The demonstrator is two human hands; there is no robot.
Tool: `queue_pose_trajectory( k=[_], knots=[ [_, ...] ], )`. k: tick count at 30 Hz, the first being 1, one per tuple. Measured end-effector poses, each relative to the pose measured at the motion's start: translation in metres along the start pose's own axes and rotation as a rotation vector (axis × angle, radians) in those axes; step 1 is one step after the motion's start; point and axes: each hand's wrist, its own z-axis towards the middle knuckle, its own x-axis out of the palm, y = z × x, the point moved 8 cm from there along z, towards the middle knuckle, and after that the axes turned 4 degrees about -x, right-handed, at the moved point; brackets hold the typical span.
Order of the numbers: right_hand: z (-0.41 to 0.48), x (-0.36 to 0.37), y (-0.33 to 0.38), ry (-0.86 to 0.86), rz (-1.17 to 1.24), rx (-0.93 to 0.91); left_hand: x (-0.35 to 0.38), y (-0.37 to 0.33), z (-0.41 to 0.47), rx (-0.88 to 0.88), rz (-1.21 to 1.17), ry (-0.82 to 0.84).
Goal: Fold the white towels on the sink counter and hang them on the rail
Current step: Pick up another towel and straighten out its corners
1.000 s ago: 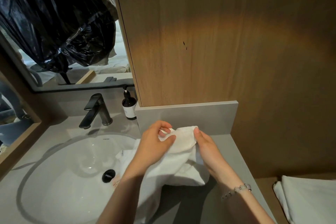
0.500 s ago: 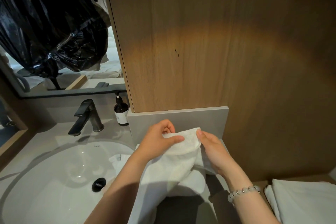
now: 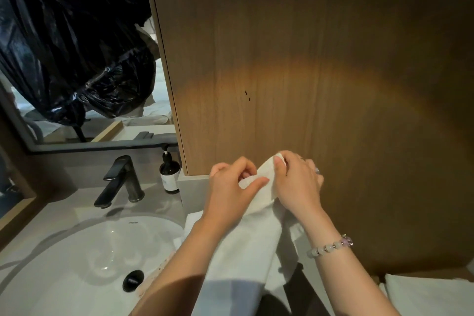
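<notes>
A white towel (image 3: 246,244) hangs from both my hands above the grey sink counter (image 3: 64,209), its lower part draping down over the counter edge. My left hand (image 3: 230,187) pinches the towel's top edge between thumb and fingers. Close to its right, my right hand (image 3: 295,182) grips the same upper edge, raised slightly higher, with a bead bracelet on its wrist. More white folded towels (image 3: 431,295) lie at the bottom right. No rail is in view.
A white basin (image 3: 77,264) with a black drain sits at the lower left, with a black tap (image 3: 120,179) and a dark soap bottle (image 3: 169,174) behind it. A wooden wall panel (image 3: 307,72) rises right behind my hands. A mirror (image 3: 77,59) shows a black plastic bag.
Both hands have lifted the towel's top edge up from counter level, in front of the wood panel. The right hand has moved closer to the left and gripped the edge tighter.
</notes>
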Motion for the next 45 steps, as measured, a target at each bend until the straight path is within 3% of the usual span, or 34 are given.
queue_pose_trajectory(
  k=[6,13,22,26,30,35,45],
  knots=[
    [0.018,-0.003,0.016,-0.034,0.251,-0.164,0.003,-0.008,0.021,-0.062,-0.075,0.102],
    [0.032,-0.035,0.033,-0.074,0.287,-0.384,0.006,-0.017,0.022,-0.053,0.101,0.278],
    [0.054,-0.085,0.027,-0.241,0.313,-0.435,-0.008,-0.011,0.024,-0.213,-0.145,0.432],
    [0.061,-0.106,0.025,-0.353,0.373,-0.407,-0.014,-0.018,0.027,-0.181,-0.015,0.442],
    [0.069,-0.129,0.02,-0.427,0.397,-0.367,-0.026,0.003,0.022,-0.274,-0.014,0.48],
    [0.073,-0.14,0.012,-0.46,0.401,-0.329,-0.051,0.023,0.035,-0.243,0.17,0.411],
    [0.077,-0.138,-0.006,-0.506,0.475,-0.229,-0.082,0.011,0.046,-0.068,0.639,0.103]
  ],
)
